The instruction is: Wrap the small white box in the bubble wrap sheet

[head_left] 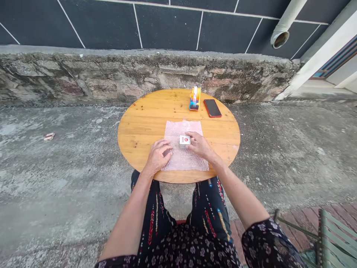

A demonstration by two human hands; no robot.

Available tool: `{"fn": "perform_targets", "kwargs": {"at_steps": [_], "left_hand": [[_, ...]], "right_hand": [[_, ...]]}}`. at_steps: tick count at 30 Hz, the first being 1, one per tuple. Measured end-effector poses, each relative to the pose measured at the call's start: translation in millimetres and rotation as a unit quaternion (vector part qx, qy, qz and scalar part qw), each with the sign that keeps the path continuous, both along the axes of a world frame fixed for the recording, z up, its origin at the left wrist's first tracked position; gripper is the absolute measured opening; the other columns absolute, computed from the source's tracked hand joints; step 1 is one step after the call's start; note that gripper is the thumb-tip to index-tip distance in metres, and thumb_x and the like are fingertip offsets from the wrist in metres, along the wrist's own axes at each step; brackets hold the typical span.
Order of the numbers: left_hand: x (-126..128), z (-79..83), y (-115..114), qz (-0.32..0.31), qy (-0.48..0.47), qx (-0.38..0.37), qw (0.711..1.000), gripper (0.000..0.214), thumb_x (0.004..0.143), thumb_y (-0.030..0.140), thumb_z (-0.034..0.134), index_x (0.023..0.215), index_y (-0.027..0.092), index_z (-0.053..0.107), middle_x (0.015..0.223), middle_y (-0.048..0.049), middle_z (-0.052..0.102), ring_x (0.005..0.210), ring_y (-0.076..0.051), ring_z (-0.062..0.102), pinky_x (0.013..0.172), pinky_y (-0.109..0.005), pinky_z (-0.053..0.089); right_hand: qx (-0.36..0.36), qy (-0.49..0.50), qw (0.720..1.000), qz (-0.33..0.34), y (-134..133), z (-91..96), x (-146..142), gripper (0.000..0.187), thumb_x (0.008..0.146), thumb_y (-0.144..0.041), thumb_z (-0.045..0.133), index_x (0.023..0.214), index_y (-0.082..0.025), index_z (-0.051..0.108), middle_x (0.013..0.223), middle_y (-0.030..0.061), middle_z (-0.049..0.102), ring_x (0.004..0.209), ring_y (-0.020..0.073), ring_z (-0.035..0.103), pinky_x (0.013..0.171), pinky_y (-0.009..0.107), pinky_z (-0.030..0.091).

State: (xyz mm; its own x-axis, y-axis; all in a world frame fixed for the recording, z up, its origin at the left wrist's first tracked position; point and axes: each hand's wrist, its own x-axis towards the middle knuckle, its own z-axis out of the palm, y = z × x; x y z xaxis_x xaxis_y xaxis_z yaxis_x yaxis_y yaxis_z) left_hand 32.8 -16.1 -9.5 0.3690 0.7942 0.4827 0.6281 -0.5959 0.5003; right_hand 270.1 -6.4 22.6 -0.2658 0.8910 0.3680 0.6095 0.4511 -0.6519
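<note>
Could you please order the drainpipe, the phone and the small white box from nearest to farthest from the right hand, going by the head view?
1. Small white box: held by the right hand.
2. Phone: far right part of the table.
3. Drainpipe: upper right, beyond the table.

Bright, diffuse daylight is being spread evenly here, and the worktop (142, 130) is lit clearly; a faint sheen is caught by the bubble wrap (184, 160), a soft shadow is cast under the left hand (158, 156). Lines on the dark wall (167, 28) are slanted, the chair (322, 227) is stretched at the edge, and the box's (185, 140) small print is blurred.
</note>
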Motion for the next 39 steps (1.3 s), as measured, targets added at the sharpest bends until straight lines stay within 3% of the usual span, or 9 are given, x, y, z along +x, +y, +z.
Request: {"fn": "perform_targets", "kwargs": {"at_steps": [17, 21, 27, 32, 36, 39], "left_hand": [[0.7, 2.1, -1.5, 0.002, -0.013, -0.006, 1.000, 0.019, 0.079, 0.022, 0.061, 0.096, 0.022, 0.069, 0.116, -0.0051, 0.066, 0.119, -0.024, 0.051, 0.104, -0.045, 0.039], [0.0, 1.2, -1.1, 0.002, -0.034, -0.008, 0.999, 0.020, 0.079, 0.021, 0.059, 0.096, 0.022, 0.069, 0.115, -0.0053, 0.067, 0.117, -0.024, 0.053, 0.103, -0.045, 0.040], [-0.9, 2.6, -1.8, 0.013, -0.072, -0.019, 0.997, 0.019, 0.079, 0.022, 0.057, 0.093, 0.022, 0.069, 0.112, -0.0054, 0.068, 0.114, -0.024, 0.055, 0.102, -0.046, 0.042], [-2.6, 2.4, -3.5, 0.019, -0.099, -0.017, 0.995, 0.018, 0.080, 0.021, 0.056, 0.093, 0.021, 0.069, 0.109, -0.0051, 0.068, 0.111, -0.022, 0.058, 0.101, -0.042, 0.044], [-2.1, 0.4, -3.9, 0.029, -0.116, -0.013, 0.993, 0.017, 0.081, 0.023, 0.056, 0.092, 0.020, 0.069, 0.107, -0.0056, 0.068, 0.108, -0.021, 0.059, 0.100, -0.041, 0.046], [-1.5, 0.2, -3.1, 0.035, -0.124, -0.016, 0.992, 0.015, 0.080, 0.023, 0.057, 0.090, 0.021, 0.068, 0.104, -0.0055, 0.069, 0.107, -0.021, 0.060, 0.100, -0.041, 0.046]], "right_hand": [[0.027, 0.001, 1.000, 0.013, -6.9, -0.6, 3.1, 0.057, 0.072, -0.017, 0.066, 0.128, -0.021, 0.052, 0.129, 0.0123, 0.057, 0.119, 0.0266, 0.054, 0.098, 0.047, 0.044], [0.048, 0.011, 0.999, -0.015, -26.4, 0.6, 15.0, 0.051, 0.077, -0.021, 0.064, 0.127, -0.023, 0.053, 0.128, 0.0118, 0.057, 0.111, 0.0258, 0.058, 0.092, 0.046, 0.048], [0.051, 0.030, 0.993, -0.098, -81.2, -6.5, 27.4, 0.027, 0.085, -0.025, 0.058, 0.111, -0.023, 0.062, 0.106, 0.0083, 0.066, 0.099, 0.0231, 0.063, 0.089, 0.044, 0.050], [0.065, -0.086, 0.993, -0.041, -115.3, -8.8, 15.3, 0.025, 0.082, -0.024, 0.064, 0.107, -0.024, 0.066, 0.119, 0.0099, 0.063, 0.111, 0.0281, 0.056, 0.094, 0.050, 0.044], [0.095, -0.199, 0.975, -0.015, -118.1, -7.9, 5.8, 0.025, 0.083, -0.021, 0.063, 0.107, -0.022, 0.067, 0.124, 0.0120, 0.060, 0.111, 0.0317, 0.053, 0.088, 0.051, 0.043], [0.125, -0.222, 0.967, -0.024, -114.1, -8.8, 2.5, 0.017, 0.089, -0.018, 0.054, 0.095, -0.021, 0.070, 0.122, 0.0113, 0.062, 0.108, 0.0303, 0.053, 0.087, 0.050, 0.041]]}}
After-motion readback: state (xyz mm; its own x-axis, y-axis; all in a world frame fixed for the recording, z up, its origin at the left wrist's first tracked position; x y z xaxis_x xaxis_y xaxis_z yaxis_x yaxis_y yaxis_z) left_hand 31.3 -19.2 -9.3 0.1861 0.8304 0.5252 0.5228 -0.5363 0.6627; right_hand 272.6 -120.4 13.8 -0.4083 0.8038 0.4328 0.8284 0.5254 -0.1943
